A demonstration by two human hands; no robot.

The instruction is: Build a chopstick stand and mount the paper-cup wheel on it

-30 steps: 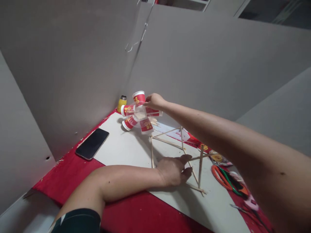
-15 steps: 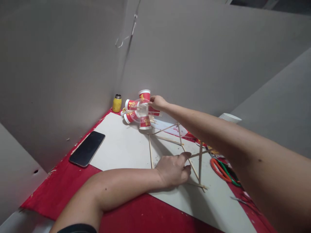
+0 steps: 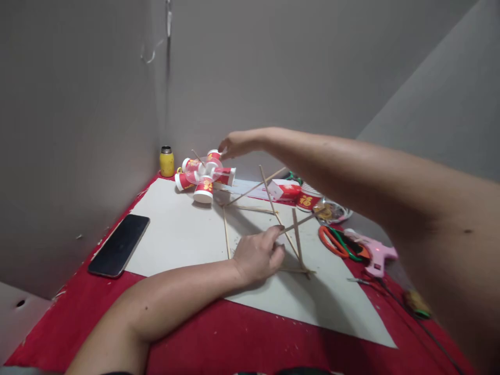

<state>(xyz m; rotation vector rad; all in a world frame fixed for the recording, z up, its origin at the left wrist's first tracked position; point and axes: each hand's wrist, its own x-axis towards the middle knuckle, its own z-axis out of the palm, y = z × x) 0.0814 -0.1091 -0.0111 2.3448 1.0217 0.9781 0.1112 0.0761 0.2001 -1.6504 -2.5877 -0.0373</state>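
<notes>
My left hand [image 3: 260,256] is closed round part of a frame of thin wooden sticks [image 3: 269,190], low over the white sheet. The frame has sticks crossing upright and others lying along the sheet. At the back, my right hand [image 3: 236,144] reaches across and pinches the rim area of the far cup on a paper-cup wheel [image 3: 204,192]. This wheel has several red and white paper cups set round clear round discs, with a stick poking up from its middle. It leans back, its near cup close to the sheet. My right fingertips are partly hidden.
A black phone [image 3: 120,245] lies at left, a yellow bottle [image 3: 166,162] stands in the back corner. Right of the white sheet [image 3: 172,224] are orange-and-green-handled scissors [image 3: 333,241], a pink glue gun [image 3: 377,255] with a cord, and stacked paper cups [image 3: 308,200]. Grey walls enclose the back.
The cup wheel has tipped back from nearly upright to a flatter slant, my right hand moving with it. My left hand stays on the stick frame. The camera view has shifted right.
</notes>
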